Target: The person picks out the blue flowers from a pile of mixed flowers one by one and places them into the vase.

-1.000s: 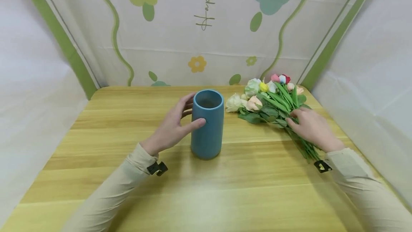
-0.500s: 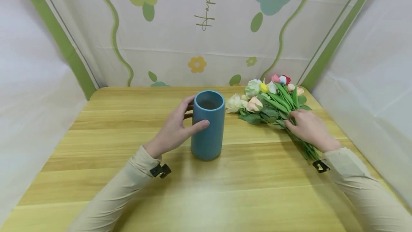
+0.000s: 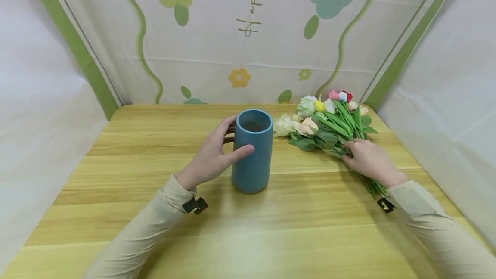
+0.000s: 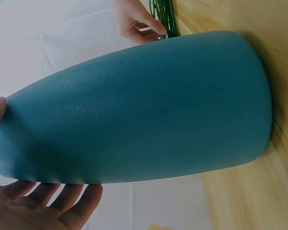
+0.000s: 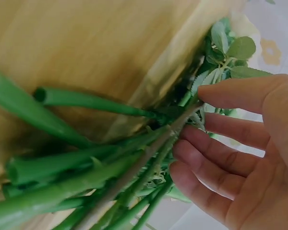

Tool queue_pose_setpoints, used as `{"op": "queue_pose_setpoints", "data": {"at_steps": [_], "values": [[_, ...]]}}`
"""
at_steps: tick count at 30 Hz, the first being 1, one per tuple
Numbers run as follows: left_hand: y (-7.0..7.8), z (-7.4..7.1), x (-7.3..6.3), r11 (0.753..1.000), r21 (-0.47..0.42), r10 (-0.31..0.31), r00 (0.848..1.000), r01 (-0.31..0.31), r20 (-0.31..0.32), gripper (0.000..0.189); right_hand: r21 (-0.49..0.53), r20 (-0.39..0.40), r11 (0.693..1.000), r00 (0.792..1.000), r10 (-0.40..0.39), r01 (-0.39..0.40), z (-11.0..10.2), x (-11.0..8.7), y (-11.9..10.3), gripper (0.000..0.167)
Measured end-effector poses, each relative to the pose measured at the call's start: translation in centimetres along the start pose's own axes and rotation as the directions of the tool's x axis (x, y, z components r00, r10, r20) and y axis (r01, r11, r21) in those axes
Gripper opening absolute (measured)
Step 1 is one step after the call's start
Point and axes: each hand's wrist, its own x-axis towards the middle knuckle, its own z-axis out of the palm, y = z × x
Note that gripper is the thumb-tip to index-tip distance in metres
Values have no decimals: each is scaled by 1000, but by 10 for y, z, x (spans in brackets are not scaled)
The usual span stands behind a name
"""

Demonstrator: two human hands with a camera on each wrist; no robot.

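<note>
wooden table (image 3: 248, 236) — floral backdrop (image 3: 201, 46) | left hand (image 3: 211, 154) grips vase (image 3: 252, 165) | right hand (image 3: 370, 160) pinches stems (image 5: 96, 175)

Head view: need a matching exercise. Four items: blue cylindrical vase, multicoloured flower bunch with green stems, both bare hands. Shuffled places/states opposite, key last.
Column 1
1. Blue cylindrical vase
2. Multicoloured flower bunch
3. Bare left hand
4. Bare right hand

Column 2
A. At the green stems
B. Upright, open mouth facing up
C. Lying on the right part of the wooden table
D. Holding the vase

Pairs: 1-B, 2-C, 3-D, 4-A
</note>
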Motion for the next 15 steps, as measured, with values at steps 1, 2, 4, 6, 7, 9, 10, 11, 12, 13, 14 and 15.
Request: {"op": "queue_pose_setpoints", "data": {"at_steps": [1,2,4,6,7,9,10,11,12,13,14,15], "values": [[0,0,0,1000,0,0,1000,0,-2,68,-5,-7,1000,1000,-4,4,1,0,0,24],[1,1,0,1000,0,0,1000,0,-4,68,-13,-16,1000,1000,-4,4,2,-1,0,23],[1,1,0,1000,-3,-2,1000,2,-10,68,-23,-54,1000,999,-8,7,4,-2,0,21],[2,2,0,1000,-3,-4,1000,4,-16,68,-29,-93,1000,996,-5,3,6,-3,0,19],[2,3,0,1000,-5,-7,1000,7,-18,69,-34,-114,999,993,-2,-2,7,-4,-1,19],[2,3,-1,1000,-4,-16,1000,16,-21,69,-32,-171,999,985,-7,2,9,-4,-2,17],[3,4,-1,1000,-5,-22,1000,22,-22,69,-30,-192,1000,981,-8,2,9,-4,-2,17],[4,4,-1,1000,-6,-29,999,29,-24,70,-31,-208,1000,978,-9,2,9,-4,-3,17],[6,4,-2,999,-9,-36,999,36,-26,70,-33,-224,999,975,-11,4,9,-4,-4,16],[9,4,-2,999,-12,-44,999,44,-27,70,-34,-232,999,973,-13,5,8,-4,-4,14],[14,4,-2,999,-14,-50,998,50,-29,70,-34,-237,999,971,-12,5,7,-4,-5,12],[18,3,-3,998,-19,-56,998,56,-31,69,-34,-233,999,972,-9,1,6,-3,-6,11]]}}
